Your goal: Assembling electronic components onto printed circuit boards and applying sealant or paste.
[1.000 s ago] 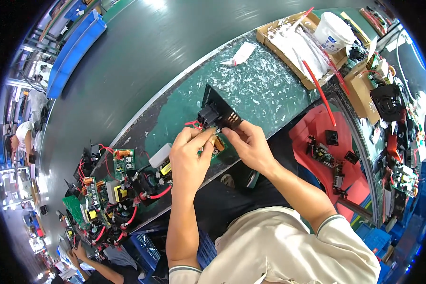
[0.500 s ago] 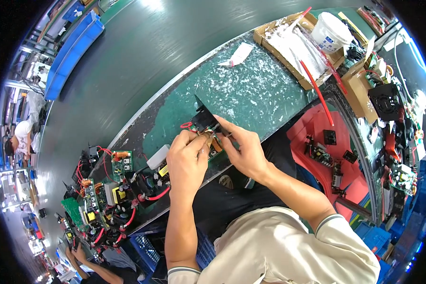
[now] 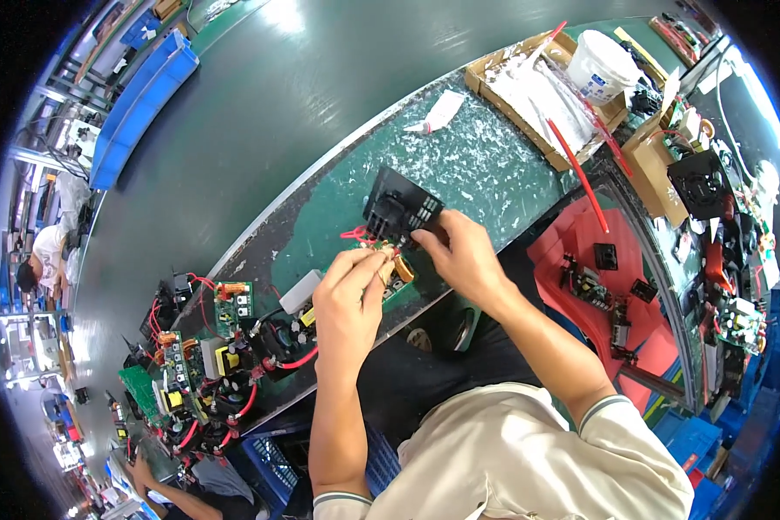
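Observation:
A black plastic panel [image 3: 399, 198] with a slotted vent and a raised block stands tilted over the bench. My right hand [image 3: 466, 260] grips its right edge between thumb and fingers. Just left of it, my left hand [image 3: 348, 290] is closed in a pinch at the panel's lower side; what its fingertips hold is too small and covered to name. Beneath my hands lies a green circuit board [image 3: 397, 286] with an orange-wrapped part [image 3: 403, 268], partly hidden. A red wire loop [image 3: 355, 233] sticks out beside the panel.
Wired circuit boards [image 3: 182, 373] crowd the bench at left. A white tube [image 3: 442, 111] lies ahead. Far right are a cardboard tray [image 3: 529, 113] and white bucket [image 3: 600, 68]; a red chair [image 3: 572, 251] holds parts. At lower left, another person's arm [image 3: 169, 492] shows.
The black panel has turned from edge-on to show its broad vented face. My right hand has shifted slightly right with it; my left hand stays pinched near the board.

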